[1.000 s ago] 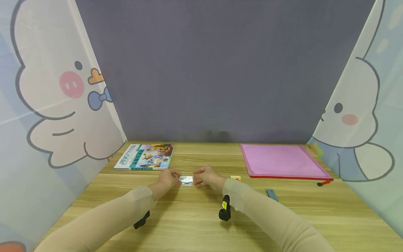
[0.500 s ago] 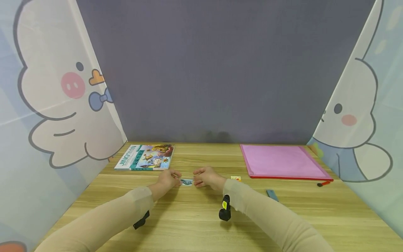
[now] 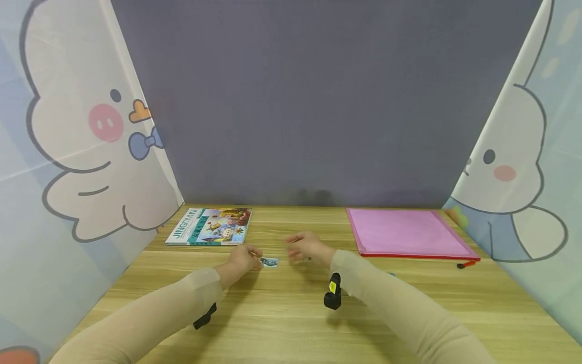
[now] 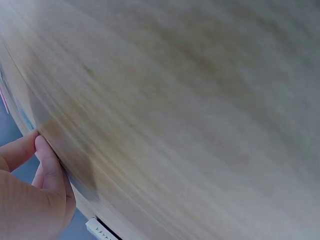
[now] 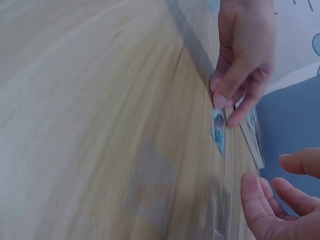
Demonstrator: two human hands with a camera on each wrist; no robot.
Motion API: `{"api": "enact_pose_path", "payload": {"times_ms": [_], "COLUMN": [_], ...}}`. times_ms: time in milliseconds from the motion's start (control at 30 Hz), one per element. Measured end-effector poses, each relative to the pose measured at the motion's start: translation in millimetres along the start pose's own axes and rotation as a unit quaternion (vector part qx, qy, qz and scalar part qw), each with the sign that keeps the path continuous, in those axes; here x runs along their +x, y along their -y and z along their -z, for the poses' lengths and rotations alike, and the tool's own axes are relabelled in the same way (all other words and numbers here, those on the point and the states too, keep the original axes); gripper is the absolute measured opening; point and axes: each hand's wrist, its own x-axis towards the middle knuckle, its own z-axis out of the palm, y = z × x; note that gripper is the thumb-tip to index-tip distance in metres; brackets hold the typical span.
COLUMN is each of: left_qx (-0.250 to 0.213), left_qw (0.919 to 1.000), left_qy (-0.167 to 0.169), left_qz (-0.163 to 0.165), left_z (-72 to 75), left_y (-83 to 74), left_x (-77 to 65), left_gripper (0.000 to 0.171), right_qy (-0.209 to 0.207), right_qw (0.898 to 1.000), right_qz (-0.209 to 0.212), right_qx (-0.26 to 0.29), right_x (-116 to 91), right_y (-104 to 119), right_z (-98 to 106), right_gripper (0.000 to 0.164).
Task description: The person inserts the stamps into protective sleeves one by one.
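Observation:
A small picture card [image 3: 270,262] in blue-green and white lies on the wooden table in the head view. My left hand [image 3: 244,259] pinches its left end between thumb and fingers; the right wrist view shows the fingers on the card [image 5: 218,131] too. In the left wrist view my left hand [image 4: 37,187] has thumb and forefinger tips together at the table surface. My right hand [image 3: 309,246] is blurred and apart from the card, to its right. Its thumb and fingers [image 5: 257,195] are spread, with nothing between them. A tiny pale thing [image 3: 308,259] shows just below the right hand.
A picture book [image 3: 209,227] lies at the back left. At the back right is a pink zip folder [image 3: 411,232] with a red pull tab [image 3: 467,264]. My right sleeve hides most of a blue-grey piece [image 3: 392,274]. A grey panel [image 3: 300,101] stands behind.
My right hand has moved right, away from the card, and its sleeve now covers the yellow card and most of the blue-grey piece. Glare has left the picture card. The left hand stays.

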Motion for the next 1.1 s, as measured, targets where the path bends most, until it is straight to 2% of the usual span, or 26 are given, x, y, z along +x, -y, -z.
{"api": "enact_pose_path", "payload": {"times_ms": [500,733,867,1100], "left_qx": [0.01,-0.011,-0.035,-0.045], "left_qw": [0.9999,0.9999,0.9993,0.9984], "left_qy": [0.005,0.01,0.011,0.016], "left_qz": [0.001,0.008,-0.008,-0.031], "left_z": [3.4,5.8,4.9,-2.7], "left_y": [-1.9,-1.4,-3.0,-14.0], "left_x": [-4.0,-5.4,-5.3,-9.7], "left_gripper": [0.024,0.025,0.027,0.029], "right_qy": [-0.015,-0.027,-0.036,-0.042], "right_qw": [0.998,0.996,0.994,0.994], "right_qz": [0.023,0.027,0.017,0.005], "right_qx": [-0.051,-0.083,-0.1,-0.105], "right_x": [-2,-3,-3,-1], "right_y": [-6,-13,-18,-23], "right_z": [41,54,59,60], "right_gripper": [0.039,0.041,0.041,0.035]}}
